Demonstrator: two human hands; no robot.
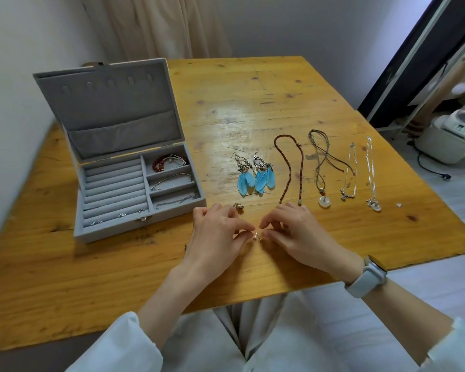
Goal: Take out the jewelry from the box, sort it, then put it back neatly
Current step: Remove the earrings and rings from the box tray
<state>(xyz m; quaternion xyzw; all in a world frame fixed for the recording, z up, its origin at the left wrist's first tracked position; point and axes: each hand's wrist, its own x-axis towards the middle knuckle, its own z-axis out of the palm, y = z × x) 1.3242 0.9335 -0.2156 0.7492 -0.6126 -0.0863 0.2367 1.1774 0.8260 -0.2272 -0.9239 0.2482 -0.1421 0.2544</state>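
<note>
The grey jewelry box (113, 232) stands open on the left of the wooden table (253, 103). It holds a red bead bracelet (161, 162), thin chains (172, 178) and small studs (121, 215) in the ring rolls. Laid out in a row are blue feather earrings (255, 178), a brown bead necklace (289, 167), a cord necklace with a white ring pendant (324, 201) and two silver chains (371, 173). My left hand (218, 237) and right hand (293, 232) meet near the front edge. Both pinch tiny stud earrings (257, 235) between their fingertips. A small metal earring (238, 206) lies just beyond my left hand.
A tiny clear bead (399, 204) lies at the table's right. A small ring-like piece (186, 247) sits by my left wrist. Off the table to the right stand a white appliance (446, 138) with a cord on the floor and a black-and-white rack (424, 55). Curtain and wall behind.
</note>
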